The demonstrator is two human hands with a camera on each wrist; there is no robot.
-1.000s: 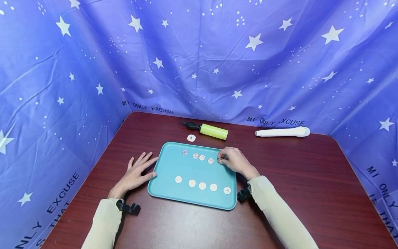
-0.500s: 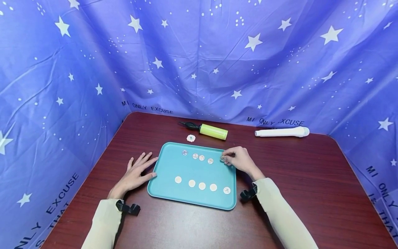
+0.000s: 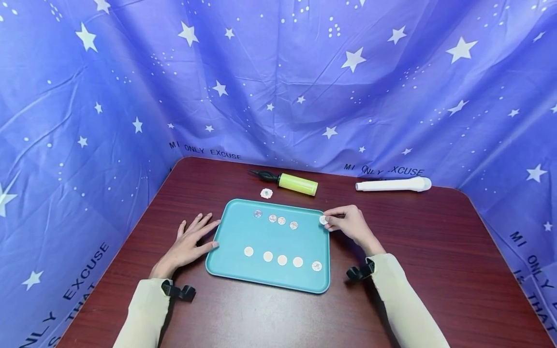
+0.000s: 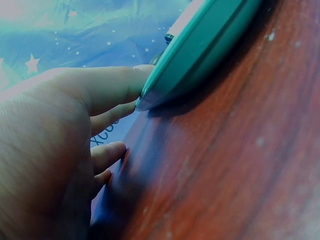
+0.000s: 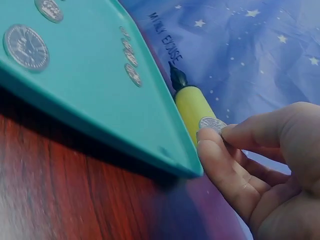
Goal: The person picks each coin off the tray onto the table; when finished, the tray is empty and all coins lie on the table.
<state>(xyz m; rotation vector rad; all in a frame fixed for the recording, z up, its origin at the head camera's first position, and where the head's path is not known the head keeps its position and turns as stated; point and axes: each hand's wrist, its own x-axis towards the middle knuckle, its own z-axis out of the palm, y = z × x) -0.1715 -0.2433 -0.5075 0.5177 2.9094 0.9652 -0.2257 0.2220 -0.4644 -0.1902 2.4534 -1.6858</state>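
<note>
Across a turquoise tray (image 3: 261, 234) lie two rows of silvery coins, several in each. One coin (image 3: 316, 266) sits at the right end of the near row, and another coin (image 3: 294, 225) ends the far row. My right hand (image 3: 351, 225) pinches a single coin (image 5: 210, 123) between thumb and forefinger, at the tray's far right corner. In the right wrist view that coin shows its patterned face above the fingertips. My left hand (image 3: 188, 245) lies spread at the tray's left edge, with fingertips and thumb right at the rim.
Behind the tray is a small white scalloped piece (image 3: 267, 193). A yellow-green hand pump (image 3: 298, 184) with a black nozzle lies beyond it. A white wand-shaped object (image 3: 393, 184) lies at the back right of the table (image 3: 417, 241). Starry blue cloth (image 3: 278, 87) hangs around.
My right hand has moved right with the pinched coin, from over the tray's far right part to its corner. The left hand and the coins lying on the tray have stayed put.
</note>
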